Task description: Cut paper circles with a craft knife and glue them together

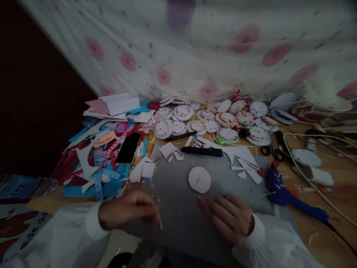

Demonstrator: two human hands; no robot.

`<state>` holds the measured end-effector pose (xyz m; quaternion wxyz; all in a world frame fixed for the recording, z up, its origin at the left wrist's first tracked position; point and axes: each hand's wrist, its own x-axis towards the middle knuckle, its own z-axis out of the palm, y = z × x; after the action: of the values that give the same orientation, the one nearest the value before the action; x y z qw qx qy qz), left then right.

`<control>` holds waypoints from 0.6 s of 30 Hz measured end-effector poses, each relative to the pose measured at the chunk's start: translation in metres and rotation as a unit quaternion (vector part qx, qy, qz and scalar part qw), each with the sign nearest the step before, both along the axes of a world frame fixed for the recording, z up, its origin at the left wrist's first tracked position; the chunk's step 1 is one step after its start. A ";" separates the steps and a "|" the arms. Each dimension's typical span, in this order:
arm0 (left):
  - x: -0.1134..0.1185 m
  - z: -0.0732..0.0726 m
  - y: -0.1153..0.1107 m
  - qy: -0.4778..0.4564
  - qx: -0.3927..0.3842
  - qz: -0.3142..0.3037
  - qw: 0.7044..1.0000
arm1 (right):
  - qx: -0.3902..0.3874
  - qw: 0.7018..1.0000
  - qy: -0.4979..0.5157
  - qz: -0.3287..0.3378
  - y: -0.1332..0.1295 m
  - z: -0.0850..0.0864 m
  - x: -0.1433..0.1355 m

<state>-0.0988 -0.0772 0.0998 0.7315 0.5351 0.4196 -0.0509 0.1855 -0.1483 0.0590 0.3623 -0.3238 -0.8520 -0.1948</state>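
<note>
A white paper disc (205, 182) with a straight line or slit across it lies flat on the grey cutting mat (178, 208). My right hand (227, 217) rests just below the disc, fingers stretched out and holding nothing. Over the mat's left front edge my left hand (129, 210) is closed, its fingers bent downward. A thin white piece, seen edge-on like paper, shows at those fingertips; its full shape is hidden. A thick black pen (202, 151) lies across the mat above the disc, with white paper scraps (168, 150) beside it.
Many decorated paper discs (183, 111) are heaped along the back. Coloured strips (97, 167) and a phone (128, 147) lie left. At right are a blue glue gun (292, 197), scissors (272, 152) and a white cable (312, 182). A flowered curtain (189, 48) hangs behind.
</note>
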 end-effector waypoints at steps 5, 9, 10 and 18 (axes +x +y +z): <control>-0.035 -0.011 0.100 0.238 0.511 0.198 0.802 | -0.017 0.999 0.032 0.010 0.008 -0.016 -0.005; -0.041 -0.036 0.155 0.451 0.569 0.112 0.679 | -0.028 0.998 0.055 0.013 0.008 -0.023 -0.008; -0.039 -0.041 0.162 0.469 0.562 0.100 0.674 | -0.036 0.997 0.061 0.000 0.008 -0.025 -0.007; -0.028 -0.051 0.179 0.501 0.554 0.083 0.659 | -0.067 0.993 0.087 -0.048 0.012 -0.029 0.001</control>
<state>-0.1269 0.1017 0.0487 -0.0203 0.6979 0.7159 -0.0091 0.1869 -0.1363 0.0297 0.4031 -0.4034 -0.8119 -0.1249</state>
